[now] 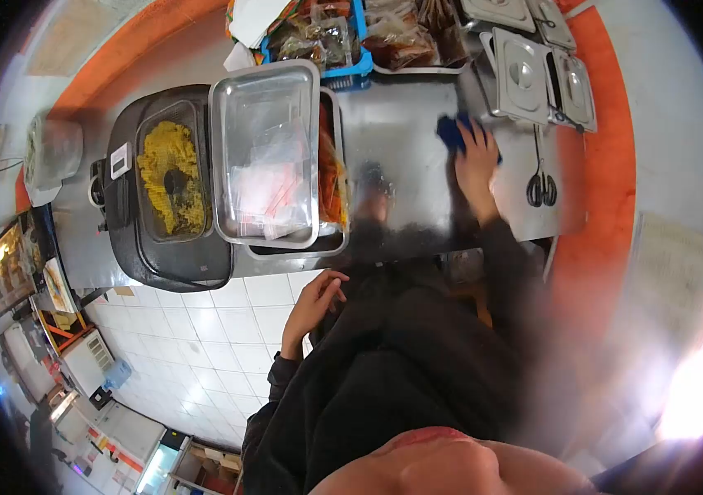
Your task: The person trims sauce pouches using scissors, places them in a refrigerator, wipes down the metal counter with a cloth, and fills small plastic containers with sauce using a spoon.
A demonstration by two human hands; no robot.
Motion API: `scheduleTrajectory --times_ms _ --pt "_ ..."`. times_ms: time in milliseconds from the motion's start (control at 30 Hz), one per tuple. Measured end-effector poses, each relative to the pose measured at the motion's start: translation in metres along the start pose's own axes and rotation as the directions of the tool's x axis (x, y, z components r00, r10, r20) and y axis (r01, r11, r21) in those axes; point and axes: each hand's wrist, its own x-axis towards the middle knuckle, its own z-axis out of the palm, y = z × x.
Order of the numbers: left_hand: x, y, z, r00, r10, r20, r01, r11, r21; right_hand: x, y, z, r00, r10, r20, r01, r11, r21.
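Observation:
My right hand (477,161) presses a dark blue cloth (452,132) onto the steel counter (405,157), its fingers spread over the cloth. My left hand (316,304) hangs just off the counter's front edge, in front of my dark clothing, with loosely bent fingers and nothing visible in it. Right of the cloth lie black-handled scissors (542,190), their upper part reaching toward lidded steel containers (523,74). Left of the wiped area, a steel tray (218,165) holding clear plastic bags is stacked over another tray with orange-red contents (331,177).
A black appliance (124,210) carries a clear tray of yellow food (171,157) at the left. Behind the counter stand a blue basket (351,76) of sealed bags and a tray of brown packets (417,45). White floor tiles (203,346) show below left.

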Motion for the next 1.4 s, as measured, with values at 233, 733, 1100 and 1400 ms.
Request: scheduleTrajectory --times_ms 233,733,1100,1400 --pt "0.0 -0.011 -0.017 0.999 0.032 -0.008 -0.033 0.999 -0.043 -0.035 -0.104 0.008 0.846 -0.487 0.216 0.411 0.855 0.316" --pt "0.0 -0.022 -0.035 0.996 0.002 0.088 -0.004 1.0 0.026 -0.117 -0.09 -0.026 0.834 -0.463 0.301 0.357 0.868 0.346" --pt "0.008 -0.011 -0.032 0.985 0.1 0.142 -0.107 0.993 0.04 -0.099 -0.057 -0.093 0.547 0.575 0.608 -0.55 -0.301 0.779" --pt "0.005 -0.022 -0.033 0.988 0.062 0.14 -0.069 0.997 0.043 -0.097 -0.057 -0.042 0.962 0.253 0.104 -0.27 0.812 0.517"
